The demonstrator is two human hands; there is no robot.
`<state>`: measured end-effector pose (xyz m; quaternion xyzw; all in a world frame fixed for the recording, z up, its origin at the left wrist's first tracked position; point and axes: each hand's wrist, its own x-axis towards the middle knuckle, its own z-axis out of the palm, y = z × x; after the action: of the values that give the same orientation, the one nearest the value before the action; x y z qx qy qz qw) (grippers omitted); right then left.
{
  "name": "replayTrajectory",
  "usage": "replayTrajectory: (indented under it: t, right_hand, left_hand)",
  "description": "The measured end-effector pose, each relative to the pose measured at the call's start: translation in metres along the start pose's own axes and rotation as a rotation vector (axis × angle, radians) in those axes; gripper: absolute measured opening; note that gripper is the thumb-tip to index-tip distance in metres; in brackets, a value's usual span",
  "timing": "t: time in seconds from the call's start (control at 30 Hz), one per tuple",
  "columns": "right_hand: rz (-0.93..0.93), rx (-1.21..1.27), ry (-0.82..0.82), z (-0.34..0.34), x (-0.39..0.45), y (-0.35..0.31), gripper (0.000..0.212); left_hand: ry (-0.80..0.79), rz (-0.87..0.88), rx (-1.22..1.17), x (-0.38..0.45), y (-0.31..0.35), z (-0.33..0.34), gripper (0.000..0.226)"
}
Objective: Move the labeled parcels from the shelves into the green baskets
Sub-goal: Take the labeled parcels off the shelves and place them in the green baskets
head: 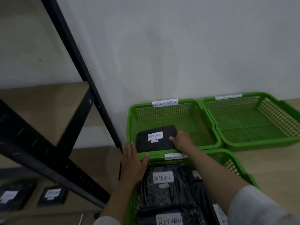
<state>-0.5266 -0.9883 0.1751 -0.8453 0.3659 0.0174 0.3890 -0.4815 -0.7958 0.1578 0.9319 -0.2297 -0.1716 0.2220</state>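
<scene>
We see a black parcel point(155, 139) with a white "RETURN" label lying flat in the near-left corner of the green basket point(209, 125) tagged "RETURN OVERDUE". Nearer us than that basket, a second green basket point(235, 166) holds more black "RETURN" parcels point(162, 185); to its right stands a third basket point(276, 111). Two labeled parcels point(52, 194) lie on the shelf point(78, 200) to its left.
</scene>
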Motion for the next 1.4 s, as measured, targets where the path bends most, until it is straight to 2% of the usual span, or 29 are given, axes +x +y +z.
replayTrajectory:
  t: [0.07,0.13,0.3,0.4,0.67,0.97,1.2,1.4]
  right_hand:
    - [-0.010,-0.189,-0.068,0.009,0.007,0.001,0.028]
    - [-0.013,-0.289,-0.136,0.010,0.010,-0.003,0.029]
    - [-0.002,-0.505,-0.255,0.013,0.005,-0.007,0.060]
    - [-0.052,-0.641,-0.195,0.017,-0.016,-0.006,0.070]
    - [-0.117,-0.584,-0.042,0.025,-0.072,0.007,0.062]
    - [-0.087,-0.477,0.129,0.032,-0.121,-0.013,0.066]
    - [-0.251,-0.375,0.297,0.040,-0.166,-0.064,0.065]
    - [-0.420,-0.268,0.339,0.052,-0.218,-0.106,0.067]
  left_hand:
    - [0.000,-0.003,0.020,0.001,0.001,-0.001,0.078]
    - [0.000,-0.001,0.022,0.000,0.002,-0.002,0.078]
    - [-0.008,0.000,0.035,-0.001,0.002,-0.003,0.078]
    - [-0.023,0.006,0.029,0.000,0.001,-0.004,0.080]
    - [-0.127,0.051,0.020,0.001,-0.003,-0.018,0.075]
    - [-0.142,0.255,-0.013,-0.034,-0.017,-0.057,0.074]
    - [-0.012,0.433,-0.119,-0.089,-0.031,-0.102,0.065]
    - [0.150,0.467,-0.161,-0.150,-0.061,-0.142,0.054]
